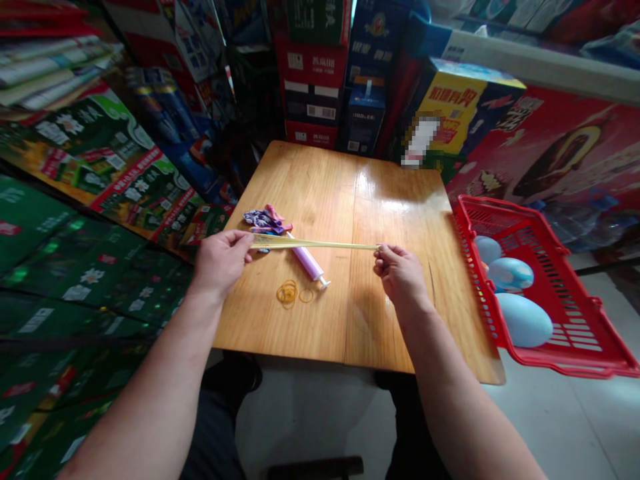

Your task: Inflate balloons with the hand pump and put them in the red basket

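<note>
A deflated yellow balloon (pixel 310 244) is stretched nearly level above the table, wide at the left and narrow at the right. My left hand (pixel 225 257) pinches its wide end, and my right hand (pixel 399 270) is closed on the narrow end. Under the balloon lies a purple hand pump (pixel 307 262) with a white handle, slanting toward me. Beyond it sits a small heap of patterned deflated balloons (pixel 265 219), partly covered by the stretched one. Several tan rubber bands (pixel 287 293) lie nearer to me, left of the pump's handle.
The wooden table (pixel 310 327) stands before my knees. At its right is a red basket (pixel 565 293) with blue inflated balloons (pixel 525 320) inside. Stacked green cartons (pixel 100 267) line the left side. Red and blue boxes (pixel 315 80) rise behind the table, with a yellow box (pixel 450 107) at the back right.
</note>
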Motion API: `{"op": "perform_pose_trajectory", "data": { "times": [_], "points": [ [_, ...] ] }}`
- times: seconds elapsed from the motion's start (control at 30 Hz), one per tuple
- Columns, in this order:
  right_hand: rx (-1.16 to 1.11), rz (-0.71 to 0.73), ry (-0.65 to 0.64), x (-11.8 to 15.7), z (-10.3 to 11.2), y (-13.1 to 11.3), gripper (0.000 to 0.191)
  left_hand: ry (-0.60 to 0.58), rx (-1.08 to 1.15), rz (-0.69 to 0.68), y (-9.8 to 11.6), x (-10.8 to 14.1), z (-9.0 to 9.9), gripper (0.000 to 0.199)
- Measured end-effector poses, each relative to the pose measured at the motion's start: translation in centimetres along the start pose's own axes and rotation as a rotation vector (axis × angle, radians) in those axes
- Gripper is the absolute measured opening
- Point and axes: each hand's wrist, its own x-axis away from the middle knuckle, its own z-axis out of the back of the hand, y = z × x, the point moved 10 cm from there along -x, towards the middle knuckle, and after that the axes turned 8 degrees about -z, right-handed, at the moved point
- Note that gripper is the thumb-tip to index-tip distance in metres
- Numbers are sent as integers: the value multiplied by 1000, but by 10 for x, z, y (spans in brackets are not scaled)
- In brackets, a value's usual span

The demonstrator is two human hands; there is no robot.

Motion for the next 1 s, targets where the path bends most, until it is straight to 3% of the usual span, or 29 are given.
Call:
{"op": "perform_pose_trajectory", "data": {
  "times": [0.07,0.1,0.23,0.3,0.37,0.47,0.57,0.63,0.7,0.77,0.83,0.9,1.0],
  "points": [
    [-19,26,28,-3,8,-9,30,43,19,9,-1,-5,10,17],
    [1,29,10,-2,5,-9,28,20,37,14,0,-3,6,17],
    [216,10,-201,18,-40,19,21,-276,122,14,15,27,-57,22],
    [269,-4,-250,29,-57,36,19,-345,155,37,19,44,-82,24],
    [285,-32,-270,33,-63,48,18,-404,176,68,18,52,-94,25],
    [259,-47,-230,24,-50,43,20,-413,149,66,11,43,-83,25],
    [146,-14,-92,8,-21,22,24,-225,73,32,5,18,-43,22],
    [92,-15,-66,4,-13,15,25,-157,87,46,4,11,-30,22],
    [140,-35,-143,9,-25,19,24,-249,144,67,8,19,-45,24],
    [263,-48,-251,21,-45,30,21,-429,194,61,19,37,-75,26],
    [344,-58,-296,33,-60,43,19,-511,226,47,29,56,-97,28],
    [331,-97,-309,40,-68,53,17,-534,222,26,35,66,-110,30],
    [221,-178,-311,41,-70,59,17,-513,210,6,36,68,-111,33]
  ]
}}
